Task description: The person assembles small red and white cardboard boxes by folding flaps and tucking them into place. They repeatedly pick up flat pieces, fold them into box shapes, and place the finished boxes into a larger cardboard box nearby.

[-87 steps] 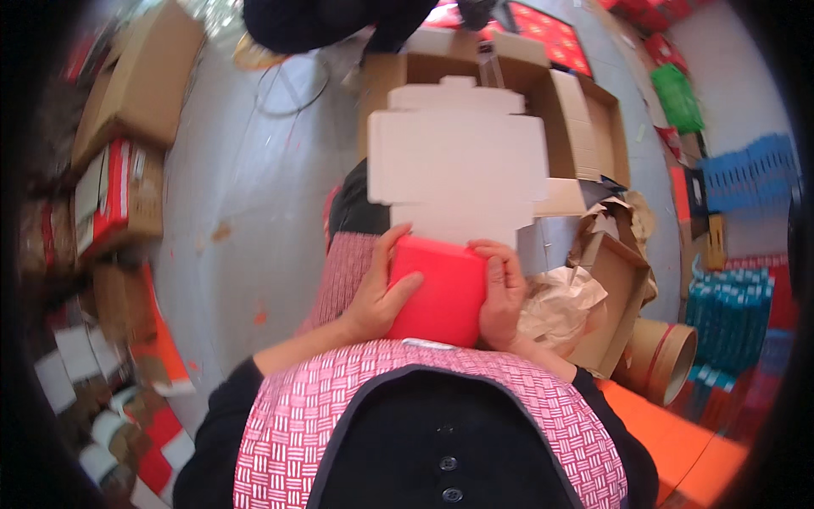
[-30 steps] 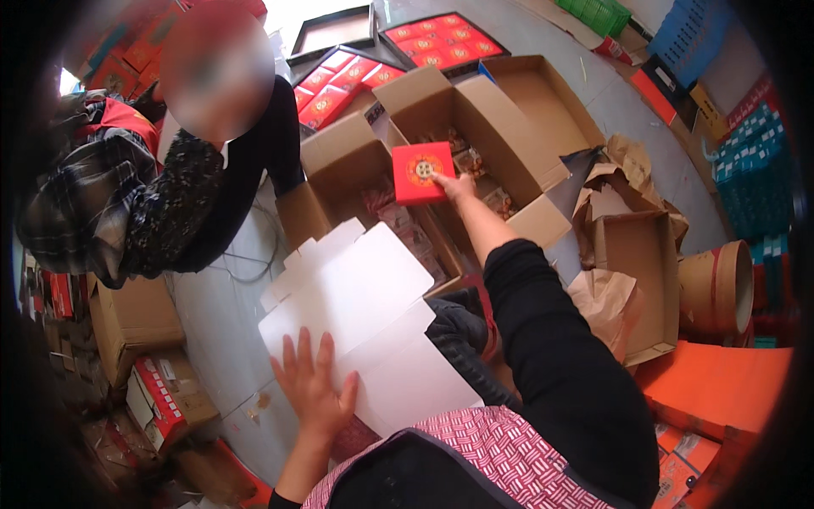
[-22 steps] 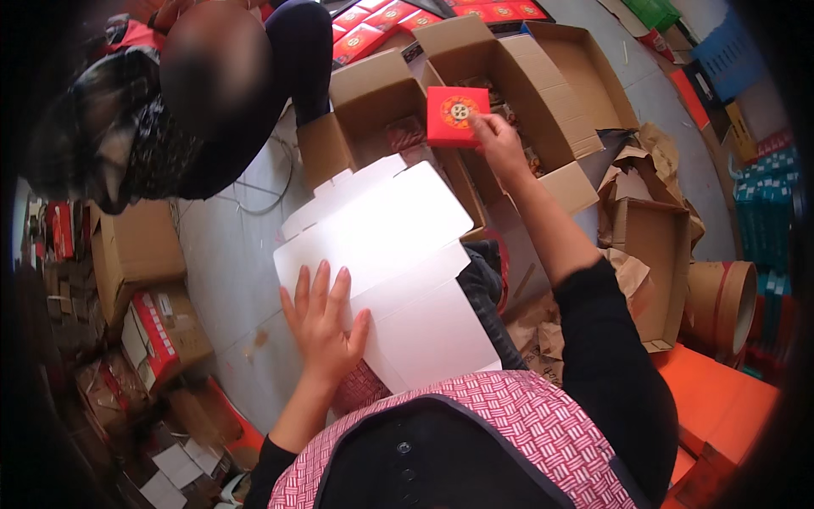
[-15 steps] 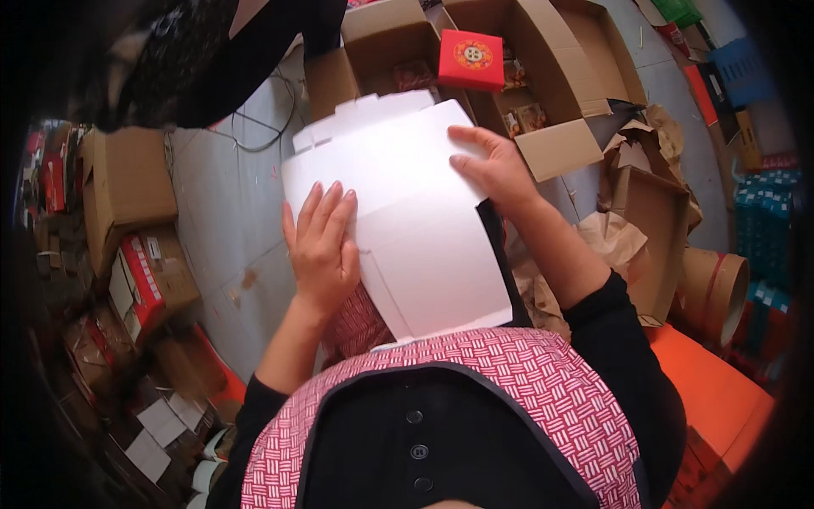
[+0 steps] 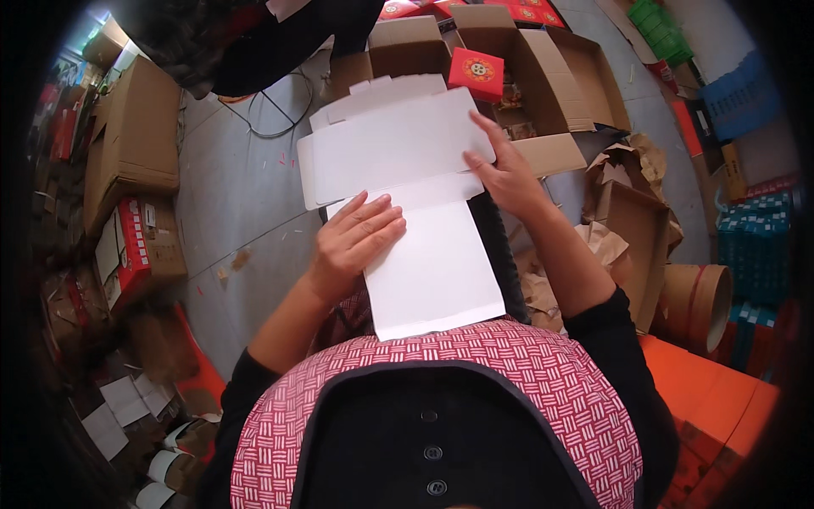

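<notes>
A white flat cardboard box blank (image 5: 394, 157) lies across my lap, with cut flaps along its far edge and a narrower panel (image 5: 437, 280) reaching to my patterned apron. My left hand (image 5: 356, 242) rests flat on the near panel's left side, fingers stretched out and pressed lightly against the board. At the right end of the wide panel, my right hand (image 5: 513, 174) holds the edge, its thumb on the white face and its index finger along the side flap. The other fingers of that hand are hidden.
Ahead stand open brown cartons (image 5: 560, 85), with a red printed box (image 5: 476, 75) on one rim. Crumpled brown paper (image 5: 602, 250) and a cardboard tube (image 5: 691, 305) lie to the right. Orange boxes (image 5: 704, 399) are at lower right; stacked cartons (image 5: 131, 144) stand at left.
The blank has turned slightly and shows its narrower near panel and left side flap more plainly. My left hand has shifted right and nearer to me; the right hand stays at the right edge.
</notes>
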A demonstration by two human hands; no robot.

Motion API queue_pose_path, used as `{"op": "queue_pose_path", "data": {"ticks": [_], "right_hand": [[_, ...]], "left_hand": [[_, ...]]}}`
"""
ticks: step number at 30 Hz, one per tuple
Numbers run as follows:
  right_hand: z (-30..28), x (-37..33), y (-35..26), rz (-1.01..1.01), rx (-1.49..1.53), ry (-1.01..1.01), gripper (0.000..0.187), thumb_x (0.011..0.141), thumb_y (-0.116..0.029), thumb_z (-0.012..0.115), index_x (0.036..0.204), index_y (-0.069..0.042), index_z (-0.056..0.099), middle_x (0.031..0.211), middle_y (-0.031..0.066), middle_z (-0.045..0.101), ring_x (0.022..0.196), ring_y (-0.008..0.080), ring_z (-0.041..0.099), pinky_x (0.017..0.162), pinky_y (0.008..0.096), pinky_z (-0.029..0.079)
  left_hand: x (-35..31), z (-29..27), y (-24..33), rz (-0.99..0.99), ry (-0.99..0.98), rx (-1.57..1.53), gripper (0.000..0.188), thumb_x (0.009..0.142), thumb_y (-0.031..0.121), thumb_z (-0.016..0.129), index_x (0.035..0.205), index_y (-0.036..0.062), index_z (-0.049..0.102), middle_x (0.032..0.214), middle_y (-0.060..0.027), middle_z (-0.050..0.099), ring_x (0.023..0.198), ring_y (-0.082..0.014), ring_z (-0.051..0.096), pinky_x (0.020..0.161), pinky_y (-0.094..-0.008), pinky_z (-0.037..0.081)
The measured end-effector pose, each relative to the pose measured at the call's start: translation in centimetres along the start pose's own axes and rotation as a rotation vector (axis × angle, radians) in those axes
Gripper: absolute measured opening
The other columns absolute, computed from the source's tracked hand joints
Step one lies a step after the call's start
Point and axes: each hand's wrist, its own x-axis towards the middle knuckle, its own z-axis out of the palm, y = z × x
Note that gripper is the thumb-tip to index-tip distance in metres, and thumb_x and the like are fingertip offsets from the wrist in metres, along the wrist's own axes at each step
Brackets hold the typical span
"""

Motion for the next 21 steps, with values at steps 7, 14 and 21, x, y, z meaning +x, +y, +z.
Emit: {"op": "queue_pose_path", "data": {"ticks": [7,14,21], "right_hand": [[-3.9,-7.1,-6.2,-0.648,-0.361,-0.285,0.039,0.076,-0.006,0.066,0.114,-0.007,0.063,0.117,0.0126,0.063,0.123,0.0311,0.050,0.106,0.0477,0.034],[-3.1,-10.0,-6.8,-0.415,0.146,-0.442,0.021,0.070,0.007,0.067,0.088,-0.002,0.069,0.088,0.0099,0.069,0.079,0.0206,0.067,0.070,0.0290,0.053],[-2.3,-10.5,-7.7,-0.189,0.174,-0.536,0.010,0.082,-0.002,0.066,0.091,0.002,0.068,0.085,0.0088,0.068,0.077,0.0148,0.064,0.069,0.0271,0.051]], "left_hand": [[0.0,-0.7,1.1,-0.111,0.122,-0.250,0.017,0.074,0.011,0.068,0.089,0.0020,0.070,0.093,-0.0102,0.070,0.099,-0.0265,0.067,0.093,-0.0406,0.049],[-2.9,-0.4,2.0,-0.315,-0.351,-0.636,0.027,0.072,0.006,0.075,0.099,0.0080,0.072,0.108,-0.0100,0.069,0.115,-0.0259,0.059,0.109,-0.0441,0.034],[-2.9,-2.2,1.8,-0.387,-0.511,-0.947,0.033,0.075,0.015,0.078,0.107,0.0120,0.071,0.114,-0.0068,0.067,0.122,-0.0276,0.053,0.114,-0.0579,0.002]]}}
